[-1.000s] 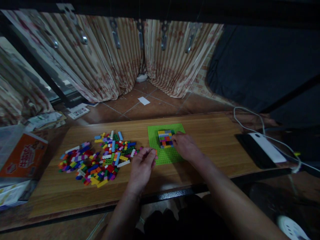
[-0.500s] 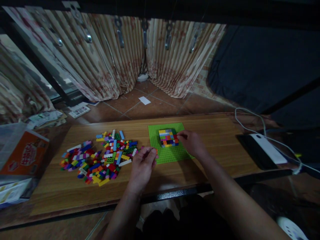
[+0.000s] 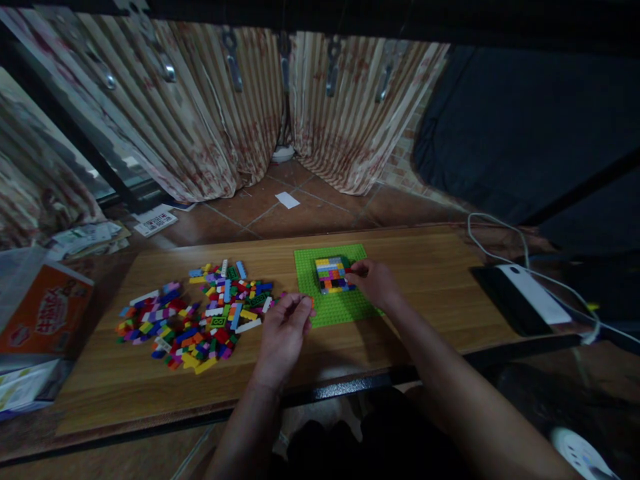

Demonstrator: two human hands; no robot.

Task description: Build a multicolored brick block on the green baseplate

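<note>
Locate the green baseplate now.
In the head view, the green baseplate lies on the wooden table, right of the loose bricks and beneath the built block.

The surface point(image 3: 425, 267) is a long wooden board with brown grain, stretching from the lower left of the frame to the right side, with a black strip point(image 3: 345, 388) along its near edge. A loose spread of bricks point(image 3: 191, 335) in many colours lies left of centre, some overlapping. Near the middle of the frame, 1 green plate point(image 3: 333, 313) covered in small studs lies flat on the wood. Toward the right end lies 1 flat black object point(image 3: 493, 293), with 1 white slab point(image 3: 535, 295) over part of it.
</note>
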